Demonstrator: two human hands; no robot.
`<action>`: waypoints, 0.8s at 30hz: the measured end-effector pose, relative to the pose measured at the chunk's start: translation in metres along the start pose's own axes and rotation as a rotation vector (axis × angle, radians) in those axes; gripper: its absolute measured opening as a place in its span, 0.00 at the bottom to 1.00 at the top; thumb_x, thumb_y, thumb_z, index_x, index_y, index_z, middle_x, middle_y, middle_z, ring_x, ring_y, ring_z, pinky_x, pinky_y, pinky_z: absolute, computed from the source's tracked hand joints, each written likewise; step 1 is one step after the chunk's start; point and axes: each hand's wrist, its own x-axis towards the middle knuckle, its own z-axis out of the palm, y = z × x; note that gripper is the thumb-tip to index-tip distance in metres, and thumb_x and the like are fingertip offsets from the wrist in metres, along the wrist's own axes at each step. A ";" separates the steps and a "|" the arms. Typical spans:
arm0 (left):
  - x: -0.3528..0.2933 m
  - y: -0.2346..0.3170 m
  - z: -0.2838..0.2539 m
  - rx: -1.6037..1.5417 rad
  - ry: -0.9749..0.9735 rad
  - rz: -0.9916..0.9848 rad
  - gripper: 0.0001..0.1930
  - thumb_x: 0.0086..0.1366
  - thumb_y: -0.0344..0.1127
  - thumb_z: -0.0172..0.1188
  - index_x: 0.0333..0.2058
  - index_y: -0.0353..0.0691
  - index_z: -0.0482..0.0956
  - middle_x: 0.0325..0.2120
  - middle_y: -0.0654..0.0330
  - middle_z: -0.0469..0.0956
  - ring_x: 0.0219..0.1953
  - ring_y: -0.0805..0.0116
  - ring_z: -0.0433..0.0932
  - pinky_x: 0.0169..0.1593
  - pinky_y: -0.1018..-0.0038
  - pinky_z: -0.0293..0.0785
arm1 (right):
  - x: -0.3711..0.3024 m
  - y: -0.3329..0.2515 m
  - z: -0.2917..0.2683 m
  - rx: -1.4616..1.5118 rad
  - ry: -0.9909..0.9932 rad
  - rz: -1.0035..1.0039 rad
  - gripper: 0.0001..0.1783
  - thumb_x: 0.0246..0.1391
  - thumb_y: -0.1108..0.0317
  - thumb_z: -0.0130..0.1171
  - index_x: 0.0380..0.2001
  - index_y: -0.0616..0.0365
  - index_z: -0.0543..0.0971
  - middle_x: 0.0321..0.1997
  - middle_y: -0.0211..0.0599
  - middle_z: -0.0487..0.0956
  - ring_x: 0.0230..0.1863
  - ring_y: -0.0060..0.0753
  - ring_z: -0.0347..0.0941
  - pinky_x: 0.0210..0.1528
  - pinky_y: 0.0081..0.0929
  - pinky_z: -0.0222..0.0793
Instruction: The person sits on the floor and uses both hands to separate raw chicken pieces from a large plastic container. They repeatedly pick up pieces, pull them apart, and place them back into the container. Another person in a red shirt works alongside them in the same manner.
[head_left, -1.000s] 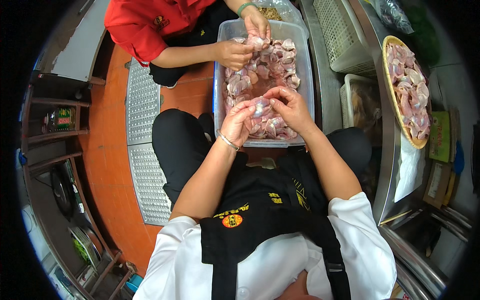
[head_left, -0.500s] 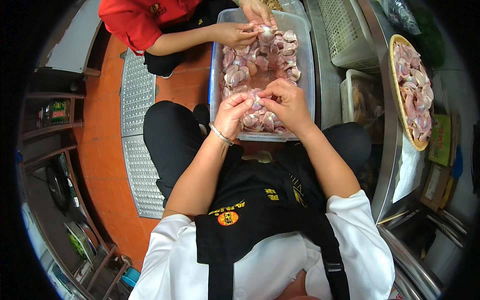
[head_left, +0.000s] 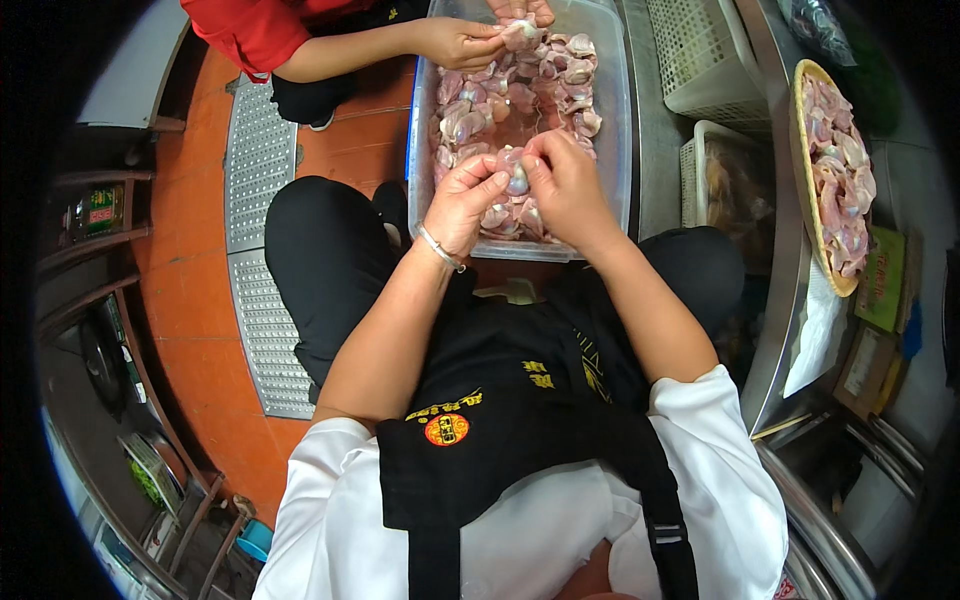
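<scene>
Over the near part of a clear plastic tub (head_left: 619, 150), my left hand (head_left: 460, 205) and my right hand (head_left: 570, 190) meet at a pinkish gizzard (head_left: 516, 180) with a pale, shiny side. Fingers and thumbs of both hands pinch it from either side. Below and around my hands the tub holds many more raw gizzards (head_left: 468, 122), with pinkish liquid (head_left: 518, 128) showing in the middle. At the far side, a co-worker's hand (head_left: 460, 43) and other hand (head_left: 520, 10) hold another gizzard (head_left: 522, 35) above the tub.
On the steel counter at right stands a round woven basket (head_left: 803, 150) heaped with gizzards. A white plastic crate (head_left: 690, 50) and a smaller white bin (head_left: 690, 180) sit right of the tub. Metal drain grating (head_left: 262, 190) crosses the tiled floor at left, beside shelves (head_left: 95, 262).
The gizzard in my hands has been turned, so more of its pale side shows. The co-worker's hands remain on their gizzard. The whole view has shifted slightly.
</scene>
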 end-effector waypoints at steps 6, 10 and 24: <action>0.000 0.002 0.006 -0.023 0.009 -0.027 0.05 0.58 0.31 0.53 0.33 0.39 0.72 0.29 0.69 0.72 0.31 0.81 0.68 0.35 0.83 0.65 | -0.002 0.007 -0.004 0.421 -0.063 0.226 0.06 0.49 0.71 0.50 0.26 0.64 0.70 0.22 0.32 0.69 0.24 0.19 0.63 0.26 0.20 0.60; -0.002 0.000 0.002 0.069 -0.007 -0.026 0.05 0.57 0.30 0.53 0.33 0.39 0.72 0.28 0.68 0.73 0.31 0.81 0.68 0.35 0.84 0.64 | -0.002 0.005 -0.006 0.502 -0.109 0.266 0.06 0.51 0.70 0.48 0.27 0.63 0.70 0.22 0.26 0.68 0.25 0.15 0.61 0.26 0.16 0.59; -0.003 0.003 -0.004 -0.461 -0.020 -0.172 0.11 0.59 0.29 0.47 0.41 0.37 0.69 0.37 0.58 0.74 0.38 0.69 0.73 0.38 0.75 0.69 | 0.011 0.083 0.002 0.154 -0.126 0.472 0.12 0.47 0.75 0.48 0.38 0.58 0.70 0.35 0.40 0.75 0.34 0.32 0.73 0.35 0.27 0.69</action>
